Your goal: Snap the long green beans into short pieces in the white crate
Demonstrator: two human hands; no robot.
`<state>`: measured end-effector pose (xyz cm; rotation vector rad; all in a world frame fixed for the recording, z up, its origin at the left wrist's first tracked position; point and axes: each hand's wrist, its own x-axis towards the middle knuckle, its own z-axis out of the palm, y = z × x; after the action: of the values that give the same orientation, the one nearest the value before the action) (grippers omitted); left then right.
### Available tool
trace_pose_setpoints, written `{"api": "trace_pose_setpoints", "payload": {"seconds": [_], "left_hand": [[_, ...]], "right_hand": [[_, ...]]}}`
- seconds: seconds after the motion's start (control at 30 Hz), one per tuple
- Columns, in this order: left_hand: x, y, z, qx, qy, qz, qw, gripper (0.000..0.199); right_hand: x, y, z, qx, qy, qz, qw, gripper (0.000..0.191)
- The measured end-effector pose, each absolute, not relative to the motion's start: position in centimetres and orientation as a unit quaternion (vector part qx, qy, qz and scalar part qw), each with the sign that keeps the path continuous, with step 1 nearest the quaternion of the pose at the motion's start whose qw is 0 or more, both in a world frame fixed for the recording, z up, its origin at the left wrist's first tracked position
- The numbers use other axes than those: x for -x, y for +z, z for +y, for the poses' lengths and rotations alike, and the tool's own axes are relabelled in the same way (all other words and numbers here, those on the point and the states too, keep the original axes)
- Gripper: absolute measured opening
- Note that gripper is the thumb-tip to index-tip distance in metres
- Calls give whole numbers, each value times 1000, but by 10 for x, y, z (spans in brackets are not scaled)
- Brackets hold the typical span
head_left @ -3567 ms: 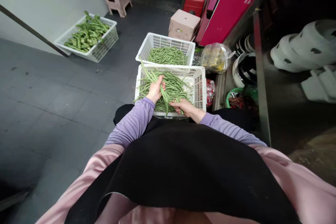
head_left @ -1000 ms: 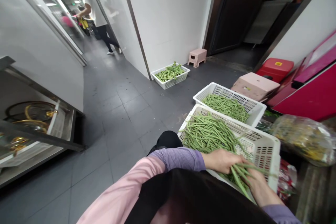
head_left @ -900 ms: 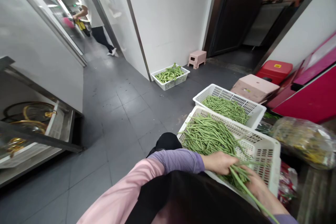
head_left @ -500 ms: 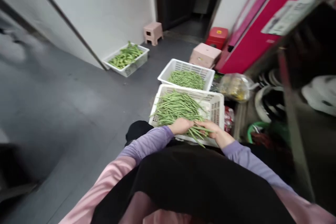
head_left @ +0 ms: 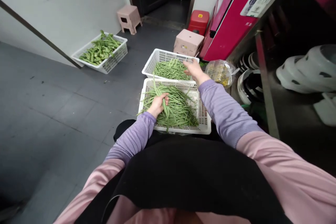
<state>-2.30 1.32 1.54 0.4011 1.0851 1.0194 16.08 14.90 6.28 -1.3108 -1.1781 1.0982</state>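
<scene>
My left hand (head_left: 158,104) is closed around a small bunch of green beans (head_left: 165,109), over the left part of the near white basket (head_left: 205,128). A heap of long green beans (head_left: 182,110) fills much of that basket. Stretched forward, my right hand (head_left: 193,69) hovers at the right side of the far white basket (head_left: 149,66), its fingers spread. Below and left of those fingers lie more green beans (head_left: 168,70). I see nothing held in the right hand.
A white basket of broader green pods (head_left: 101,50) stands by the wall at left. Pink stools (head_left: 129,17) (head_left: 188,42) and a red stool (head_left: 198,22) are farther back. A clear plastic bag (head_left: 220,71) lies right of the baskets, near stacked white buckets (head_left: 250,85) and a shelf post (head_left: 266,87).
My hands were together at the near basket's front edge on the beans. The right has moved forward to the far basket and opened; the left has moved left, holding a bunch.
</scene>
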Motion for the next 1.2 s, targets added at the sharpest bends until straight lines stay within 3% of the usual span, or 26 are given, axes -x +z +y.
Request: {"api": "trace_pose_setpoints", "payload": {"seconds": [0.07, 0.13, 0.2, 0.33, 0.53, 0.73, 0.8, 0.93, 1.07, 1.13, 1.2], "left_hand": [[27, 17, 20, -154, 485, 478, 716, 3], [31, 17, 25, -138, 509, 472, 707, 2], [31, 15, 27, -131, 523, 472, 697, 2], [22, 12, 25, -144, 544, 488, 667, 4], [4, 5, 10, -185, 581, 528, 591, 13], [21, 0, 12, -273, 487, 581, 592, 13], [28, 2, 10, -335, 428, 582, 605, 19], [27, 8, -4, -437, 357, 523, 639, 26], [12, 10, -21, -512, 321, 510, 612, 27], [7, 8, -24, -526, 315, 521, 593, 28], [5, 5, -24, -493, 337, 544, 590, 29]], "right_hand": [[-154, 50, 114, 572, 511, -496, 407, 19], [-149, 30, 57, 555, 600, -517, 254, 23], [-147, 12, 0, 525, 656, -512, 176, 31], [-140, -1, -62, 532, 659, -503, 170, 40], [-133, 4, -67, 651, 341, -673, 83, 25], [-153, 7, -73, 545, 162, -817, 97, 23], [-164, 13, -76, 482, 134, -862, 77, 23], [-182, 16, -81, 357, 123, -924, -64, 21], [-188, 1, -82, 322, 107, -926, -167, 19], [-186, -4, -83, 277, 113, -942, -156, 19], [-184, -2, -85, 247, 114, -959, -79, 21]]}}
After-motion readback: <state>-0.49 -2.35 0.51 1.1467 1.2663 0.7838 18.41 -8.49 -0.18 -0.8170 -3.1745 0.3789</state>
